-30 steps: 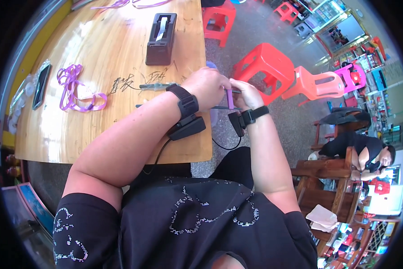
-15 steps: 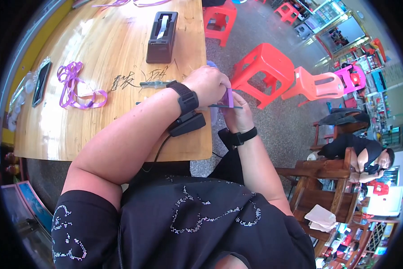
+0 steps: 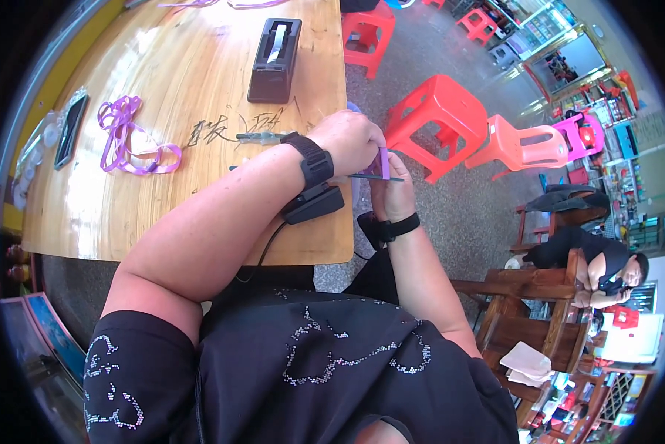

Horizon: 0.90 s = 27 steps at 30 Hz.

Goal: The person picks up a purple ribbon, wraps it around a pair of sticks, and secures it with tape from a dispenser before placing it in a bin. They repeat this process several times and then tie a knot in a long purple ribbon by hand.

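Observation:
At the table's right edge my two hands are close together. My left hand (image 3: pixel 349 140) reaches across the table corner, its fingers closed on a purple ribbon (image 3: pixel 384 164) that hangs down over a thin dark strip (image 3: pixel 386 177). Just right of the edge, my right hand (image 3: pixel 396 195) has its fingers curled up behind the ribbon and strip, gripping the strip; its fingertips are partly hidden. Both wrists wear black straps. More purple ribbon (image 3: pixel 129 148) lies in loose loops on the wooden table (image 3: pixel 192 66). A slim pen-like thing (image 3: pixel 257 138) rests beside my left wrist.
A black tape dispenser (image 3: pixel 275 63) stands farther back on the table. A dark flat case (image 3: pixel 71 132) lies at the left. A red stool (image 3: pixel 443 118) and a pinkish chair (image 3: pixel 521 146) stand to the right. A person (image 3: pixel 606 259) sits at far right.
The table and the things on it have shifted slightly in view. Both hands keep nearly the same hold on the ribbon and strip, with small finger movements.

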{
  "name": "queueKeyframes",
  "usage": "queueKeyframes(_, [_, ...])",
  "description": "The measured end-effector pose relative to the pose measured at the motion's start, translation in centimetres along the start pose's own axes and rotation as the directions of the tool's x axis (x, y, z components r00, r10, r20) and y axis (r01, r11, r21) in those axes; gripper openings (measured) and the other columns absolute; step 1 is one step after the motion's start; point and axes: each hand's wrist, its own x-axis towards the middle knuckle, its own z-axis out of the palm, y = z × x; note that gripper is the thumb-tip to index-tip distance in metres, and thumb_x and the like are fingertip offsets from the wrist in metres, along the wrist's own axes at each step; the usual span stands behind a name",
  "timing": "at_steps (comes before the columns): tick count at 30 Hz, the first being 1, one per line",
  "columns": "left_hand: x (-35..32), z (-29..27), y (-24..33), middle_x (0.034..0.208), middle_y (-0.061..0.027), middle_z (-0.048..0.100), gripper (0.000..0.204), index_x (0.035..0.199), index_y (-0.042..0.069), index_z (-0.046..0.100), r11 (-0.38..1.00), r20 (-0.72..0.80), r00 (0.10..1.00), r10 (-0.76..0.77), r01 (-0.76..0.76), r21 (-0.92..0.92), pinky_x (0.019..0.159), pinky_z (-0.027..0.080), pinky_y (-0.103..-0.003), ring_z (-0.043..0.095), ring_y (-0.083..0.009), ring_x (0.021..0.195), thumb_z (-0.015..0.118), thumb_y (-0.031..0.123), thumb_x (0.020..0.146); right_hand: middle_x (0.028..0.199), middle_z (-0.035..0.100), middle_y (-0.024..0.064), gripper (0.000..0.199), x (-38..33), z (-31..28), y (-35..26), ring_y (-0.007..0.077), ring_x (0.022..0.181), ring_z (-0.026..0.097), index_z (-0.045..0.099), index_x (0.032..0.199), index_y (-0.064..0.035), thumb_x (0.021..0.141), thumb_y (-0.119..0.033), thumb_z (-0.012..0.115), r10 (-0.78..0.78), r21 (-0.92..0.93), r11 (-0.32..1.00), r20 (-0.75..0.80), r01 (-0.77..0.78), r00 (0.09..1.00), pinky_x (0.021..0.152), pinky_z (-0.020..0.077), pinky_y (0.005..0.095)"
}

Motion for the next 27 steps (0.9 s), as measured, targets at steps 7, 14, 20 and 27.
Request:
queueKeyframes(7, [-0.2,0.0,0.1,0.086,-0.0161,0.062,0.025,0.090,0.009,0.069,1.000,-0.007,1.000,0.007,-0.007,-0.018,0.081,0.046,-0.040,0.058,-0.0332,0.087,0.048,0.011,0.075,0.099,0.061,0.0080,0.021,-0.2,0.2,0.2,0.0181,0.092,0.058,0.057,0.102,-0.0022,0.090,-0.016,0.047,-0.002,0.011,1.000,-0.022,0.002,1.000,0.083,0.0442,0.0336])
queueKeyframes(14, [-0.1,0.0,-0.1,0.087,-0.0167,0.062,0.026,0.090,0.009,0.069,0.997,0.019,1.000,-0.010,0.012,-0.080,0.081,0.046,-0.040,0.058,-0.0338,0.086,0.048,0.011,0.074,0.089,0.060,0.0029,0.017,-1.9,0.2,0.6,0.0133,0.080,0.054,0.058,0.098,-0.0056,0.086,-0.017,0.053,0.085,0.028,0.996,-0.121,-0.082,0.989,0.072,0.0396,0.0282])
queueKeyframes(20, [-0.1,0.0,-0.3,0.090,-0.0167,0.063,0.027,0.092,0.009,0.068,0.999,0.004,1.000,0.005,-0.004,-0.042,0.082,0.046,-0.040,0.058,-0.0340,0.088,0.048,0.010,0.075,0.082,0.057,0.0020,0.007,-3.1,0.9,0.6,0.0143,0.077,0.052,0.056,0.088,-0.0068,0.086,-0.013,0.053,0.121,0.020,0.993,-0.156,-0.119,0.980,0.072,0.0397,0.0290])
queueKeyframes(27, [0.1,0.3,-0.4,0.094,-0.0153,0.064,0.027,0.092,0.009,0.068,1.000,-0.012,1.000,0.015,-0.014,0.005,0.082,0.047,-0.039,0.059,-0.0326,0.090,0.047,0.010,0.075,0.080,0.056,0.0017,0.010,-4.5,0.3,0.4,0.0134,0.074,0.051,0.056,0.086,-0.0068,0.089,-0.015,0.051,0.136,-0.010,0.990,-0.144,-0.139,0.980,0.069,0.0387,0.0271])
